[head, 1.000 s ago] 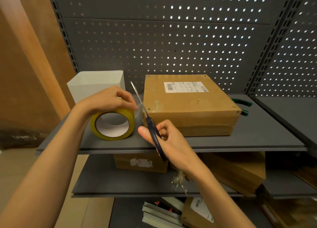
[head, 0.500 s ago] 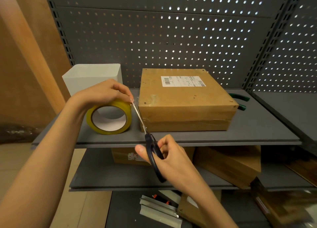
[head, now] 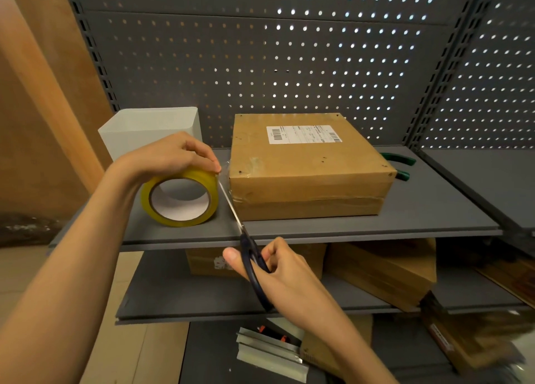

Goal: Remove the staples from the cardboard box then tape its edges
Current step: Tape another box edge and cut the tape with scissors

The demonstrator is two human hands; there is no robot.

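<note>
Brown cardboard box (head: 307, 163) lies flat on the upper grey shelf (head: 434, 210), its white shipping label (head: 302, 134) facing up near the back edge. Clear tape shows as a glossy patch on the box's near left corner and along the seam of its front face. Just beside that corner stands a yellow tape roll (head: 179, 200), upright on its edge on the same shelf, with its open core facing the camera.

The left hand (head: 170, 155) rests on top of the roll with the fingers curled over it, the fingertips pinching at the roll's right side where a short clear strip of tape bridges toward the box corner. The right hand (head: 278, 270) grips a pair of dark-handled scissors (head: 246, 244), thumb and fingers through or around the loops; whether they pass fully through is hard to tell. The blades look closed or nearly so and slant up and to the left, their tip reaching the gap between the roll and the box, right by the tape strip.

Behind the roll sits a white open-topped container (head: 136, 129). Green-handled pliers (head: 401, 166) lie on the shelf just beyond the box's right side. Perforated grey panels (head: 289, 51) form the back wall. Lower shelves hold more cardboard boxes (head: 385, 270) and some metal strips (head: 269, 352).
</note>
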